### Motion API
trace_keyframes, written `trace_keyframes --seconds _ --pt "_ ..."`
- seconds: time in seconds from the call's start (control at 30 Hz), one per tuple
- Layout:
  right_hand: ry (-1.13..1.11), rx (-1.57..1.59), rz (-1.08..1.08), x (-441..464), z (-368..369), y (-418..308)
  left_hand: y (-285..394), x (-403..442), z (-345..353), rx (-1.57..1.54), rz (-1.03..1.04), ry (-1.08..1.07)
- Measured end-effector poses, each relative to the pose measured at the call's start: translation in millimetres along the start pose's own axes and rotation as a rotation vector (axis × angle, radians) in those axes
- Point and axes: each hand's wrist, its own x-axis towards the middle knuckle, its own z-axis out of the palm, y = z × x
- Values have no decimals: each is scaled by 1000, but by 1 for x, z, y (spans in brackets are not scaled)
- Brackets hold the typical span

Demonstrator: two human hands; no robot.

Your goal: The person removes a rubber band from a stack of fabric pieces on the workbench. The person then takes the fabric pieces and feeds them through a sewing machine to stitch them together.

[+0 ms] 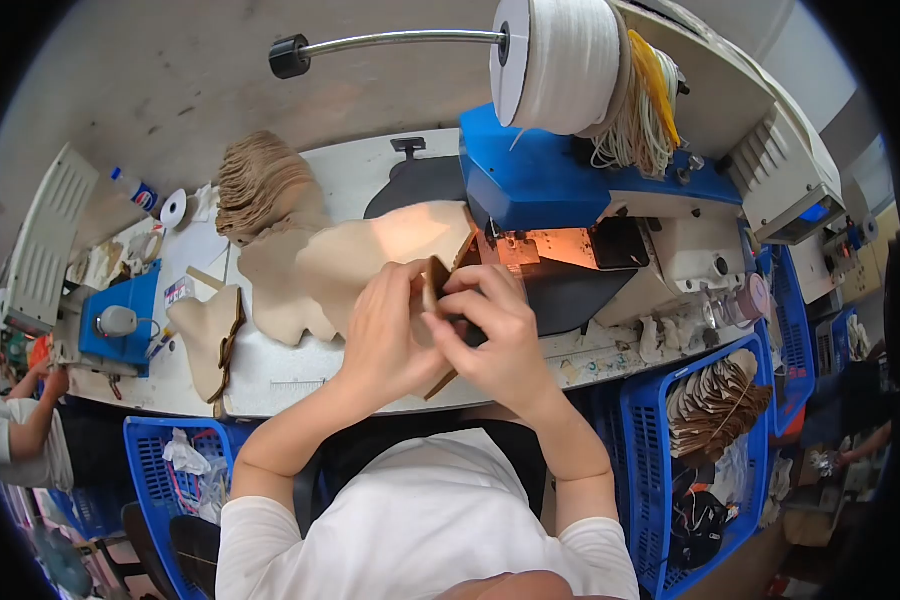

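My left hand [388,325] and my right hand [495,335] meet in front of the blue sewing machine [535,175]. Both are closed on the brown-edged end of a beige leather piece [434,282], which is folded up between them. Fingers of the right hand pinch its edge; part of the piece is hidden behind the hands. Larger beige leather pieces [345,260] spread over the table on the left, reaching toward the lit needle area [515,250]. A separate beige piece with dark edges [205,335] hangs over the table's front left.
A stack of tan pieces [262,180] stands at the back left. Overhead is a large white spool [560,65] on a metal rod. Blue baskets flank my seat; the right basket [650,500] holds bundled pieces [715,410]. Another person [25,430] works at far left.
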Motion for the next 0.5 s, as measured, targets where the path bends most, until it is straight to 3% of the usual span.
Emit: trace_keyframes --seconds 0.17,0.23,0.3,0.33,0.5 --pt "78 171 -44 7 -31 -17 -25 -3 -4 -575 -312 -81" --pt "268 585 -69 8 -50 -36 -30 -2 -14 -670 -404 -139" --pt "272 1009 -165 8 -70 -65 -31 0 -17 -713 -394 -107" --pt "199 1150 -217 10 -74 -76 -33 1 -18 -727 -400 -102" --pt "229 1661 -80 2 -62 -155 -38 -1 -18 -860 -436 -25"
